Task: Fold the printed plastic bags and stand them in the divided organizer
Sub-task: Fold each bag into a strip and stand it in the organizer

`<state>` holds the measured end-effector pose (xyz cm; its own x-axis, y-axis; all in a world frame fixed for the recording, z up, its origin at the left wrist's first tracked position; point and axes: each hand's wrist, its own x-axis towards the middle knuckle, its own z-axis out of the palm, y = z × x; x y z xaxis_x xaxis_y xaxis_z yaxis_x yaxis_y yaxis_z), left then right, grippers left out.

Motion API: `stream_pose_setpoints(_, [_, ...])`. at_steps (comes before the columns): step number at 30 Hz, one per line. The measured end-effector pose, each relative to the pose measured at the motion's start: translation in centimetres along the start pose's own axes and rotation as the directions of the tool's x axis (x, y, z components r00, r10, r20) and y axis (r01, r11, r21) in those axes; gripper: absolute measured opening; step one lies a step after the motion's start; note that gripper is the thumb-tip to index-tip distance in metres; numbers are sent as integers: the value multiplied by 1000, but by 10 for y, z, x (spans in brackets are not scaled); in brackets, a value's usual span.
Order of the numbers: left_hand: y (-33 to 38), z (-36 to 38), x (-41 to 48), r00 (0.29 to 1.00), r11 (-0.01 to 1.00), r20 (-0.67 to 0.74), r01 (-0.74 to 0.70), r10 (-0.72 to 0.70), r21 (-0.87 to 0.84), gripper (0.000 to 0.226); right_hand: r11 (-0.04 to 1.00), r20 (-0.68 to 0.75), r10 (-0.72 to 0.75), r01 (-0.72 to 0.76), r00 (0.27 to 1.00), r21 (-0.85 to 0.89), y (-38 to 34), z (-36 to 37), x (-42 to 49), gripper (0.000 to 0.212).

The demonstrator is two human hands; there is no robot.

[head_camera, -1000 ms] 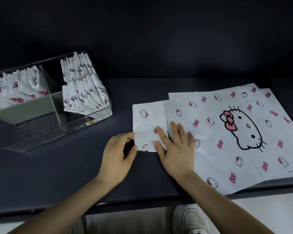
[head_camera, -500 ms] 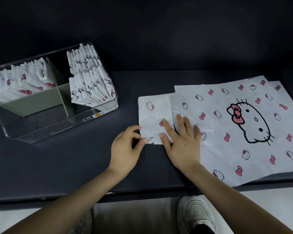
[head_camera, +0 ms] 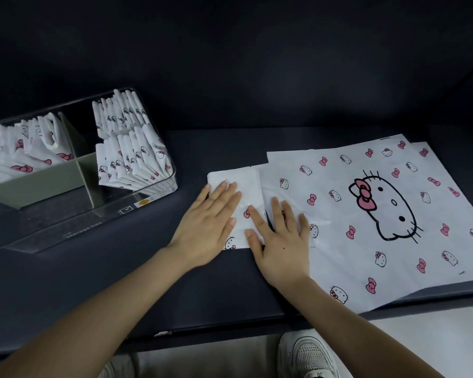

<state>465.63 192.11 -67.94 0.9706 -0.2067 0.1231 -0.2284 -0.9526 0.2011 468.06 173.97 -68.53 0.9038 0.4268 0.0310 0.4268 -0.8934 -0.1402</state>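
Both hands are lying flat, fingers straight, gripping nothing; the left hand (head_camera: 210, 222) is pressing the small folded white plastic bag with pink bows (head_camera: 247, 184) onto the dark tabletop (head_camera: 120, 268); the right hand (head_camera: 281, 241) is bridging its edge and the stack of flat printed bags (head_camera: 366, 165) beside it; that thin film is looking light, slick and springy, so I'd be pinching the folded edges together; the clear plastic divided organizer (head_camera: 74, 227) is holding leaning rows of folded bags (head_camera: 129, 159) in its right and far-left compartments.

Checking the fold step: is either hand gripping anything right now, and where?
Nothing is gripped. The left hand and right hand lie flat, pressing the folded bag.
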Motion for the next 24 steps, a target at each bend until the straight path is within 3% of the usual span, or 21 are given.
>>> stream_pose_setpoints(3, [-11, 7, 9, 987, 1000, 158, 4, -6, 12, 64, 1000, 1, -5, 5, 1000, -11, 1, 1, -2, 54])
stream_pose_setpoints(8, [-8, 8, 5, 993, 995, 88, 68, -74, 67, 68, 1000, -26, -19, 19, 999, -21, 1, 0, -5, 54])
stream_pose_setpoints(13, [-5, 8, 6, 989, 991, 87, 109, -116, 79, 66, 998, -164, -55, 47, 985, -51, 3, -20, 14, 57])
stream_pose_setpoints(15, [-4, 7, 6, 988, 991, 102, 112, -119, 73, 69, 983, -80, -165, 158, 983, -90, -2, -25, 40, 57])
stream_pose_setpoints(17, [-5, 9, 6, 986, 989, 105, 123, -131, 76, 74, 945, 136, -269, 288, 954, -157, -6, -26, 60, 68])
stream_pose_setpoints(20, [-7, 10, 7, 985, 986, 109, 121, -134, 115, 79, 941, 301, -232, 292, 925, -173, 8, -16, 66, 84])
stream_pose_setpoints(22, [-7, 10, 6, 983, 987, 121, 127, -139, 102, 80, 955, 277, -174, 230, 945, -188, 15, -17, 62, 95])
stream_pose_setpoints(24, [-5, 9, 6, 982, 988, 124, 133, -143, 80, 82, 956, 126, -190, 213, 974, -203, 19, -23, 58, 94])
